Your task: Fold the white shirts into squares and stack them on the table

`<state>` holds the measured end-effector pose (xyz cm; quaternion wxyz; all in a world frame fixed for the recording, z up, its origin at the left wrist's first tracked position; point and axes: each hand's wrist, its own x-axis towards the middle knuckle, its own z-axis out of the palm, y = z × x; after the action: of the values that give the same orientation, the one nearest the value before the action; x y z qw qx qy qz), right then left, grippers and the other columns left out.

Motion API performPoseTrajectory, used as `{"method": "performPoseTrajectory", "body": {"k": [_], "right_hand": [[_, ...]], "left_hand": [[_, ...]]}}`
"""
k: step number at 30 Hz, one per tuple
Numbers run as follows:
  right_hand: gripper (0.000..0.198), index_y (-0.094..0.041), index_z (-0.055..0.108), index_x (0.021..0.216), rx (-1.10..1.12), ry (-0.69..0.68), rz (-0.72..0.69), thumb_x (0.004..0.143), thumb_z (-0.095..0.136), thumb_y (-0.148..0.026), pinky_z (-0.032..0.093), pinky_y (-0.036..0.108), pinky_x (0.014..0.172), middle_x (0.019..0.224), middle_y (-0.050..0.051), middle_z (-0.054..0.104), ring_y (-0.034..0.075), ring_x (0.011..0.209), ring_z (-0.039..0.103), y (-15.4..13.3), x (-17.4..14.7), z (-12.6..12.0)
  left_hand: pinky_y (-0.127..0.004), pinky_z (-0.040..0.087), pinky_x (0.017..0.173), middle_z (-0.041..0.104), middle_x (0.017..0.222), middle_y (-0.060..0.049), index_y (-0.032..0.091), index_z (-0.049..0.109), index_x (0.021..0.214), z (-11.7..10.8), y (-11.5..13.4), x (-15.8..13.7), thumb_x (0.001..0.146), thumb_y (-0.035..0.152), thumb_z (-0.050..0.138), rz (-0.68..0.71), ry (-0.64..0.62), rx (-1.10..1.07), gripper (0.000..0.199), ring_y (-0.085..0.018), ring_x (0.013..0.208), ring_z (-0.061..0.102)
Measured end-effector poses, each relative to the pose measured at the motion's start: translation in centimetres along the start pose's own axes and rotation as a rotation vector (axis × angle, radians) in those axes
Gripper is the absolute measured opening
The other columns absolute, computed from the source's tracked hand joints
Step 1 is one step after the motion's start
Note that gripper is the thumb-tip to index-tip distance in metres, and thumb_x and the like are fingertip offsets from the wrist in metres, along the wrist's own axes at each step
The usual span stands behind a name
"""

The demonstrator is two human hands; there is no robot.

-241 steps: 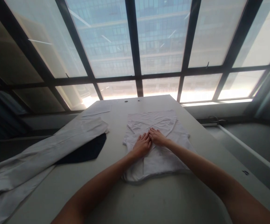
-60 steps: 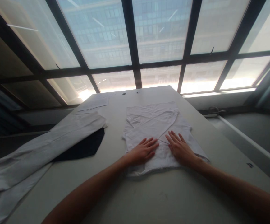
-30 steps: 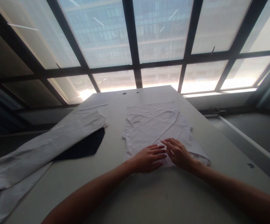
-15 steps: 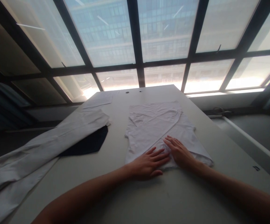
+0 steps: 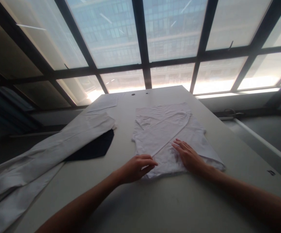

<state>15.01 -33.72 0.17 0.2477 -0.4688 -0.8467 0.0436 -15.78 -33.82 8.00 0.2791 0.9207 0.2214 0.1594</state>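
- White thin-fabric garment, short and wide (image 5: 164,129): one piece, laid out in the middle of the table, directly in front of you, its lower edge towards you. A long diagonal line crosses its face; fine wrinkles gather at the far end.
- Your right hand (image 5: 190,157): released, fingers extended, resting over the near right part of the fabric. Grasping nothing.
- Your left hand (image 5: 136,168): fingers bent and close together, at the near left corner of the fabric. Whether a bit of edge is pinched between thumb and fingers, you cannot tell from this view.
- Step in hand, as judged: smoothing and squaring the lower part.
- Handling advice: let your right palm bear lightly as an anchor while your left straightens the near corner; draw outward, not across, so the diagonal line stays true.
- Likely fault: thin cloth should creep and pucker under a heavy push; lift and re-lay rather than rub.
- Smooth white table (image 5: 169,207): bearing surface for the lot.
- Long pale woven cloth piece (image 5: 45,145): to your left, well apart from the garment, overlapping a dark navy cloth piece (image 5: 94,149). Best left undisturbed by your left forearm.
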Motion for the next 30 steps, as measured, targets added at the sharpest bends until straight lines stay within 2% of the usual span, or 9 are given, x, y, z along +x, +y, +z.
{"method": "performPoseTrajectory", "body": {"k": [2,5,14,18,21,24,26,28,30], "right_hand": [[0.064,-0.013,0.051,0.143,-0.001,0.005,0.002,0.083,0.035,0.002,0.034,0.047,0.117,0.147,0.015,0.050,0.024,0.143,0.036,0.1,0.0,0.0],[0.061,-0.013,0.052,0.142,0.005,0.006,0.005,0.084,0.036,0.001,0.035,0.046,0.116,0.146,0.016,0.051,0.024,0.143,0.037,-0.1,0.0,-0.1],[0.055,-0.014,0.055,0.140,0.021,-0.020,0.000,0.088,0.039,-0.004,0.036,0.050,0.116,0.146,0.016,0.052,0.026,0.143,0.038,0.2,0.0,0.1],[0.052,-0.016,0.058,0.136,0.075,0.007,-0.007,0.089,0.039,-0.005,0.037,0.051,0.115,0.144,0.015,0.054,0.026,0.141,0.040,-0.1,0.1,-0.2],[0.046,-0.018,0.061,0.131,0.220,0.097,0.025,0.092,0.038,-0.009,0.041,0.046,0.111,0.137,0.013,0.060,0.024,0.133,0.050,0.0,0.6,-1.5],[0.036,-0.018,0.066,0.118,0.363,0.309,0.223,0.094,0.039,-0.017,0.050,0.041,0.099,0.117,0.011,0.069,0.023,0.111,0.064,0.9,1.3,-3.6],[0.029,-0.017,0.068,0.106,0.416,0.364,0.356,0.093,0.043,-0.022,0.054,0.039,0.087,0.103,0.010,0.072,0.022,0.094,0.067,2.0,1.6,-5.3],[0.025,-0.016,0.068,0.097,0.491,0.218,0.412,0.090,0.047,-0.027,0.054,0.034,0.074,0.090,0.009,0.072,0.020,0.080,0.067,3.1,1.6,-7.1],[0.021,-0.015,0.067,0.091,0.607,-0.087,0.414,0.086,0.052,-0.029,0.050,0.028,0.060,0.079,0.007,0.071,0.018,0.068,0.065,3.9,1.4,-8.8]], "left_hand": [[-0.020,0.048,0.070,0.068,0.082,-0.005,0.018,0.074,0.098,0.1,-0.7,-0.1,0.099,0.029,0.057,0.000,-0.100,-0.003,0.021,-0.012,0.071,0.063],[-0.017,0.045,0.064,0.067,0.078,-0.004,0.019,0.076,0.094,0.5,-1.4,-0.5,0.094,0.030,0.064,0.037,-0.220,-0.017,0.016,-0.010,0.064,0.061],[-0.019,0.046,0.063,0.072,0.077,-0.005,0.021,0.077,0.096,-0.7,-1.3,-0.6,0.095,0.031,0.062,0.085,-0.255,-0.064,0.019,-0.012,0.064,0.064],[-0.018,0.044,0.061,0.067,0.067,-0.003,0.017,0.072,0.082,-1.0,-1.0,-0.5,0.096,0.029,0.059,0.075,-0.237,-0.037,0.022,-0.010,0.058,0.059],[-0.019,0.042,0.059,0.061,0.061,-0.001,0.017,0.065,0.073,-0.7,-0.8,-0.4,0.098,0.028,0.055,0.068,-0.150,0.046,0.029,-0.009,0.055,0.054],[-0.022,0.047,0.067,0.064,0.072,-0.005,0.016,0.066,0.083,0.2,-0.6,0.0,0.100,0.026,0.050,0.087,-0.012,0.091,0.025,-0.012,0.067,0.060],[-0.025,0.051,0.078,0.070,0.090,-0.010,0.015,0.067,0.099,1.0,-0.6,0.3,0.101,0.022,0.048,0.131,0.041,0.082,0.020,-0.015,0.085,0.065],[-0.031,0.051,0.091,0.071,0.108,-0.012,0.017,0.066,0.113,1.8,-0.8,0.6,0.101,0.019,0.048,0.190,0.056,0.077,0.022,-0.018,0.103,0.065],[-0.036,0.049,0.101,0.069,0.120,-0.012,0.019,0.064,0.121,2.4,-1.2,0.7,0.101,0.018,0.048,0.241,0.035,0.083,0.026,-0.020,0.118,0.061]]}}
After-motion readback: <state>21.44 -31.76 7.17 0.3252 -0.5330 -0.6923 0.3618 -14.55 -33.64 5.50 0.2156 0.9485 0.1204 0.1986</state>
